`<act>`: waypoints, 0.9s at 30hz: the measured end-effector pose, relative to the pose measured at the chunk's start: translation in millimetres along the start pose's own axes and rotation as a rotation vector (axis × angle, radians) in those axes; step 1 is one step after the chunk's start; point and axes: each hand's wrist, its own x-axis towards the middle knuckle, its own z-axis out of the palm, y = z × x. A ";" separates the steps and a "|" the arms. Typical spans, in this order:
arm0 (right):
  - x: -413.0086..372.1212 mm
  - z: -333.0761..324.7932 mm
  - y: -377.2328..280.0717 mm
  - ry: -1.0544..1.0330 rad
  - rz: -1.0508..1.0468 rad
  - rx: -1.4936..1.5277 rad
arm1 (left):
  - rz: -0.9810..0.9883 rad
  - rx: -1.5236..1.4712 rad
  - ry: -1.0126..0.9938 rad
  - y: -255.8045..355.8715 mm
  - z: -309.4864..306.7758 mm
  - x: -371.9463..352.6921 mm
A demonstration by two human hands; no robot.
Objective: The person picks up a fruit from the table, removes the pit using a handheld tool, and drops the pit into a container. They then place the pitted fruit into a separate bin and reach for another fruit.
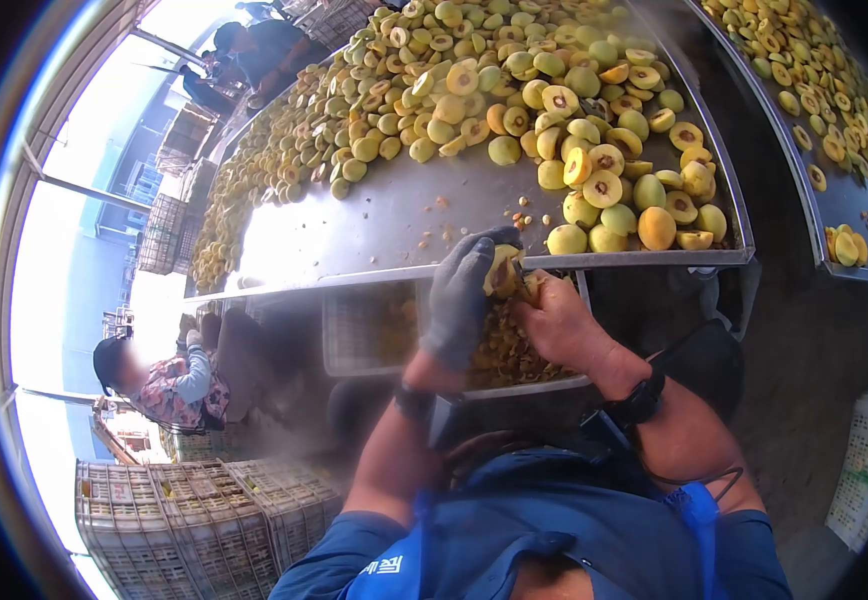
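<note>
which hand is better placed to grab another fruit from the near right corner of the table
Probably the right. The bare right hand is closer to the corner fruit, while the gloved left hand is farther over, around a yellow fruit. The right's fingers look busy too, so may need freeing.

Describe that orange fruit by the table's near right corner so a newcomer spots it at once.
Find the big metal table straight ahead, heaped with fruit. Go to its near right corner, where the heap almost meets the rim. The orange fruit there shows only smooth skin; its closest neighbours are greener or show cut faces.
</note>
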 end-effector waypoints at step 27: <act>4.7 0.9 16.6 -0.312 0.057 0.020 | 0.211 0.397 0.092 -25.4 -18.9 -0.4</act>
